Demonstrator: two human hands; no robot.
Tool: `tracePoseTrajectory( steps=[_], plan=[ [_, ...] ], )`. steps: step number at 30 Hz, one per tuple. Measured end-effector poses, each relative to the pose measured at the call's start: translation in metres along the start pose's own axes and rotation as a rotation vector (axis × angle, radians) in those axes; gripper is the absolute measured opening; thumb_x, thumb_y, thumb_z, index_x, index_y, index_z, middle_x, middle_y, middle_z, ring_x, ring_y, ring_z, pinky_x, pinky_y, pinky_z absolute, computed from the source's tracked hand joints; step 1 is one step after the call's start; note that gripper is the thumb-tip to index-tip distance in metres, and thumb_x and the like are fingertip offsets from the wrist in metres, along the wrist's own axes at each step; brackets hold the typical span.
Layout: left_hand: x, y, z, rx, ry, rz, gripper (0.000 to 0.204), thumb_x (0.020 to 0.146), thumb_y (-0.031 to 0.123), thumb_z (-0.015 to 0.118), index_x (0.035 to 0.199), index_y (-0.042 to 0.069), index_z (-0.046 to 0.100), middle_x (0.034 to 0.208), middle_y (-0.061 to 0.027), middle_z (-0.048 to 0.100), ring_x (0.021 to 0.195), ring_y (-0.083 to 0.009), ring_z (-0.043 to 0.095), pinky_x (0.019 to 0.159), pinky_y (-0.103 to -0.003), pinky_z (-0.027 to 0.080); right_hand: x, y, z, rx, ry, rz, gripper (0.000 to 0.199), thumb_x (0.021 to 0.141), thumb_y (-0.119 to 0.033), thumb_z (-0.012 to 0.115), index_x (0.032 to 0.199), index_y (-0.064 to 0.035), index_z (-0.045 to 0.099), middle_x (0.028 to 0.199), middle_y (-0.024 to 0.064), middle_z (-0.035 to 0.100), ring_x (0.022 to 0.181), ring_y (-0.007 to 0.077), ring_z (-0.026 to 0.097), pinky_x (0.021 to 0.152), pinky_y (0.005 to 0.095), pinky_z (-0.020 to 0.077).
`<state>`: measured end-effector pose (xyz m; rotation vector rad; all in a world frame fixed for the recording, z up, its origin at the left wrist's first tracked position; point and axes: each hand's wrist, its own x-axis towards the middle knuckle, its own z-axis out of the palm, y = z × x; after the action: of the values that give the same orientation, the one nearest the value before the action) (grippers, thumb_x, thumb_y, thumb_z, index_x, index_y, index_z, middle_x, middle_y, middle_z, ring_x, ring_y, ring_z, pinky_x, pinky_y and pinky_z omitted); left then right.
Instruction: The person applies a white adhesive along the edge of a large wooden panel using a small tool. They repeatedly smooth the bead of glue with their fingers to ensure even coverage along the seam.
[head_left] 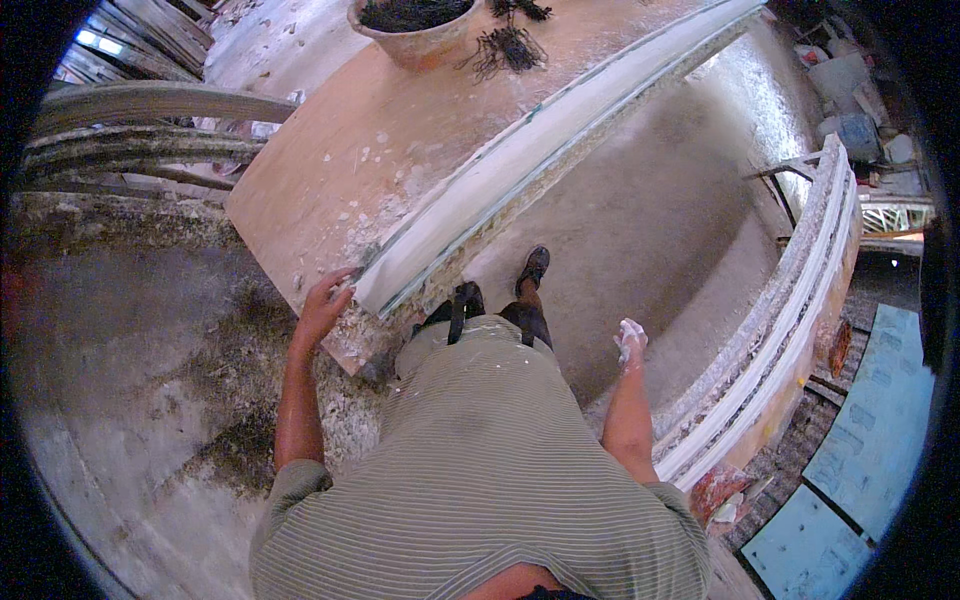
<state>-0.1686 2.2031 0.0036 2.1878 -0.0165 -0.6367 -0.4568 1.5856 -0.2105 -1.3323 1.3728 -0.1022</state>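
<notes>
White, long plaster strip [540, 145] appeared shaped, cleanup seemingly outstanding; left grip [322, 306] stood fingers apart beside it; right grip's [631, 342] closure indeterminable.

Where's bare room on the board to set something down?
Between the basin and the white moulding, the tan board looks mostly bare. Crowded: the moulding's near end, with the left hand and crumbs; beside the basin, dark fibre.

Your left forearm [298, 405] is pointing forward, with your left hand [322, 308] angling inward, fingers bending. Your right forearm [628, 415] is extending forward too, your white-smeared right hand [631, 343] loosely curling.
</notes>
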Motion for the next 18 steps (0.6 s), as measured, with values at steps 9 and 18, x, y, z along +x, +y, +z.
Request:
tracePoseTrajectory(
  steps=[9,18],
  plan=[
    [0.017,0.001,0.029,0.082,0.114,0.035,0.037,0.091,0.023,0.063,0.122,0.003,0.063,0.123,-0.0179,0.064,0.116,-0.0285,0.059,0.100,-0.038,0.045,-0.010,0.100,-0.057,-0.135,-0.008,0.335,0.026,0.082,-0.020,0.066,0.106,-0.0089,0.066,0.100,0.0102,0.061,0.088,0.0269,0.058,0.064,0.0477,0.0553],
    [0.024,0.033,0.040,0.168,0.184,0.080,0.037,0.091,0.024,0.062,0.117,-0.001,0.065,0.113,-0.0226,0.066,0.108,-0.0318,0.064,0.097,-0.038,0.047,-0.034,0.126,-0.070,-0.071,-0.058,0.336,0.025,0.082,-0.022,0.067,0.105,-0.0110,0.067,0.099,0.0083,0.061,0.082,0.0243,0.058,0.065,0.0451,0.0565]
  ],
)
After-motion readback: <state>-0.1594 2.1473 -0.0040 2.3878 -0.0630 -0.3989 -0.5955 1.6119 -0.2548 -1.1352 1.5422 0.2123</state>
